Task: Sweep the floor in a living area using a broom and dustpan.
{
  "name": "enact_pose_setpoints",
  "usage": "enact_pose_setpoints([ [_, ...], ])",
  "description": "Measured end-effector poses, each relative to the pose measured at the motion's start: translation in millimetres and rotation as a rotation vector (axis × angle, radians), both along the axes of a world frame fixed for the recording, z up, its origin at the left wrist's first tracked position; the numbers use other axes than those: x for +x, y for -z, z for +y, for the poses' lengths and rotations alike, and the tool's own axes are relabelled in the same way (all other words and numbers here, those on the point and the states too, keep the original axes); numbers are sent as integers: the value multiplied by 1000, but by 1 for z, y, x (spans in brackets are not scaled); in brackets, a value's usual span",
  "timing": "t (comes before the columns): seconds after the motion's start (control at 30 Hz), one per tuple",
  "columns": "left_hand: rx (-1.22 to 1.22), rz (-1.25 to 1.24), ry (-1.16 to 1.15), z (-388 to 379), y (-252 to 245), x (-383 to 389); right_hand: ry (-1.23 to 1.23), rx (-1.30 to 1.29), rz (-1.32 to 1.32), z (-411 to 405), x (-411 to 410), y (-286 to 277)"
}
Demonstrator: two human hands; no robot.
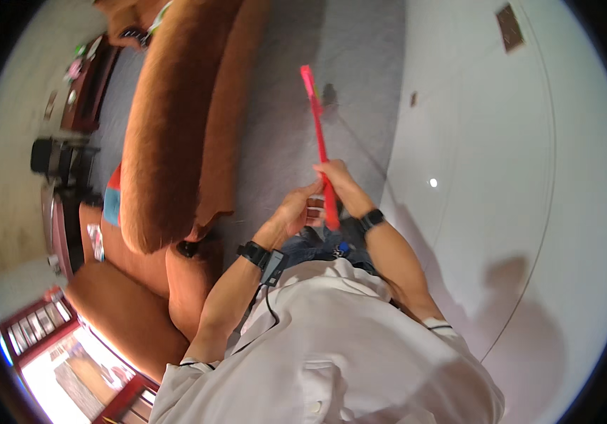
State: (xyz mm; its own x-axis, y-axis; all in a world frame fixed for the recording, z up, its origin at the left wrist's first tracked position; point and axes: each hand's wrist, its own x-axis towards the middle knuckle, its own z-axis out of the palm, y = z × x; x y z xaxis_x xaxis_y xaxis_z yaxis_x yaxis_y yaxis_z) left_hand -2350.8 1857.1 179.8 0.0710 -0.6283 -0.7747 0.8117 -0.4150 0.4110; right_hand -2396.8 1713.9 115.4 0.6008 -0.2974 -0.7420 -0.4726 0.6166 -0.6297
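My right hand (336, 176) is closed around a long, thin red stick-like tool (320, 139). The tool slants away from me over the grey floor, with a wider pinkish far end (308, 79) that is blurred. Its near end comes down in front of my jeans. Just left of the shaft is my left hand (298, 208), its lower fingers apart and the palm turned toward the tool. Whether its upper fingertips touch the shaft is hard to tell. Both wrists carry black bands, and a small grey device (273, 268) with a cable sits by the left one.
A large brown sofa (168, 122) runs along my left, with an armchair (123, 312) nearer me. A white wall (473, 132) stands close on the right. Grey floor (282, 106) lies between. Farther left are a black chair (44, 156) and a dark wooden cabinet (83, 100).
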Motion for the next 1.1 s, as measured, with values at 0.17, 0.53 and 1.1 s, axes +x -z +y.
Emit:
enact_pose_setpoints([
  [0.17, 178, 270, -346, 65, 55, -19, -139, 219, -65, 62, -54, -49],
  [0.53, 185, 484, -1251, 183, 192, -106, -885, -162, 156, 175, -90, -28],
  [1.1, 281, -920, -254, 204, 194, -44, -612, 8, -190, 194, -4, 20],
])
